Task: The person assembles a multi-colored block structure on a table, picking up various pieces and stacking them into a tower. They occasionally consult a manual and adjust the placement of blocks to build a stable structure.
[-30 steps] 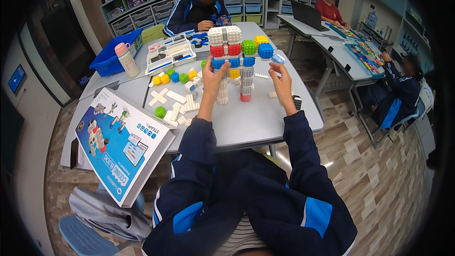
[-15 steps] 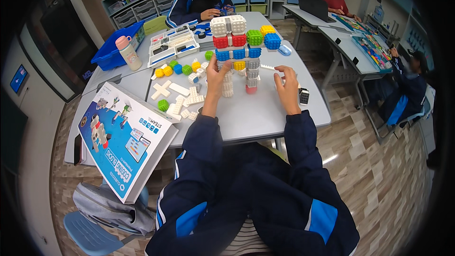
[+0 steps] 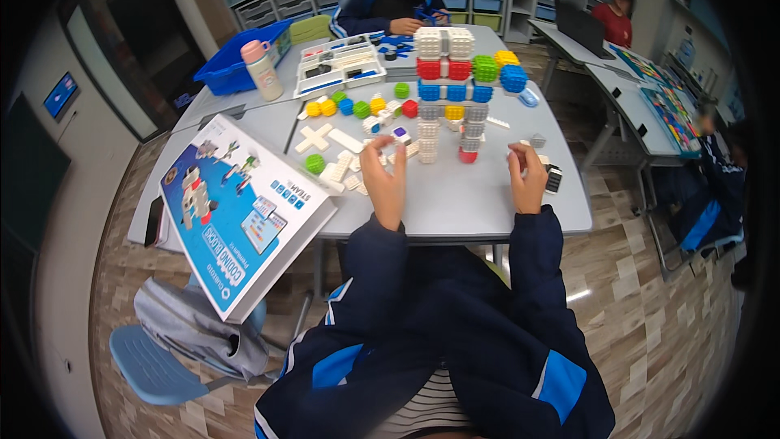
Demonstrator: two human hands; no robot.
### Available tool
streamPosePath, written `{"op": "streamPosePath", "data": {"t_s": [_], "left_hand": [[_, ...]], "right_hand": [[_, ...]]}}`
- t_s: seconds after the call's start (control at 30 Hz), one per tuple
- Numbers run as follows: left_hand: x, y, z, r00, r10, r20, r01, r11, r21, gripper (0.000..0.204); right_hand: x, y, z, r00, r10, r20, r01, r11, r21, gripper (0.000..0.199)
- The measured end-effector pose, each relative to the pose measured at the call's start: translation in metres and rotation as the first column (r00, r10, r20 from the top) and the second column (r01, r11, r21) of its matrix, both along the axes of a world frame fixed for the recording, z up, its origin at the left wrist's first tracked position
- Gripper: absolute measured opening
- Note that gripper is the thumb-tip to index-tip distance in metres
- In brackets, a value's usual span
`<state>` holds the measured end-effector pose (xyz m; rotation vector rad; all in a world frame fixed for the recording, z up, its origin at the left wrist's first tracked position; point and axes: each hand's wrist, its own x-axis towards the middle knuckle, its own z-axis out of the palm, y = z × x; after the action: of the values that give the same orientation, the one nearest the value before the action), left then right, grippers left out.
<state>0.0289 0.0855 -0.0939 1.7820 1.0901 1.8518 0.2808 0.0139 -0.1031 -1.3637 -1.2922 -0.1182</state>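
Our left hand (image 3: 384, 175) and right hand (image 3: 528, 177) curl loosely, empty; the figure (image 3: 453, 91) stands at twelve o'clock on the counter (image 3: 459, 207). We judge it light, stiff, separable at joints: grip the blue row (image 3: 457, 94).

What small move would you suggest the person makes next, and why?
I would probably reach with the left hand for the loose red block. That hand looks empty and is near it, and the block figure stands unheld on the table. Its right-hand leg ends in red, while the left-hand leg looks whitish at the bottom.
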Motion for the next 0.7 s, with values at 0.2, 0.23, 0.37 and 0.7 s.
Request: {"op": "streamPosePath", "data": {"t_s": [0.2, 0.23, 0.37, 0.7], "left_hand": [[-0.027, -0.046, -0.03, 0.838, 0.044, -0.544, 0.044, 0.988, 0.147, 0.027], [-0.028, -0.047, -0.031, 0.83, 0.038, -0.556, 0.073, 0.982, 0.177, 0.029], [-0.024, -0.044, -0.033, 0.894, -0.029, -0.446, 0.061, 0.996, 0.059, 0.039], [-0.04, -0.028, -0.04, 0.946, -0.306, 0.109, 0.324, 0.91, -0.258, 0.056]], "right_hand": [[-0.02, -0.017, -0.017, 0.955, 0.248, 0.165, -0.16, 0.895, -0.416, 0.009], [-0.023, -0.019, -0.017, 0.956, 0.227, 0.183, -0.134, 0.9, -0.415, 0.01], [-0.028, -0.023, -0.015, 0.961, 0.195, 0.197, -0.098, 0.903, -0.418, 0.01], [-0.027, -0.023, -0.018, 0.961, 0.2, 0.189, -0.115, 0.915, -0.387, 0.01]]}}
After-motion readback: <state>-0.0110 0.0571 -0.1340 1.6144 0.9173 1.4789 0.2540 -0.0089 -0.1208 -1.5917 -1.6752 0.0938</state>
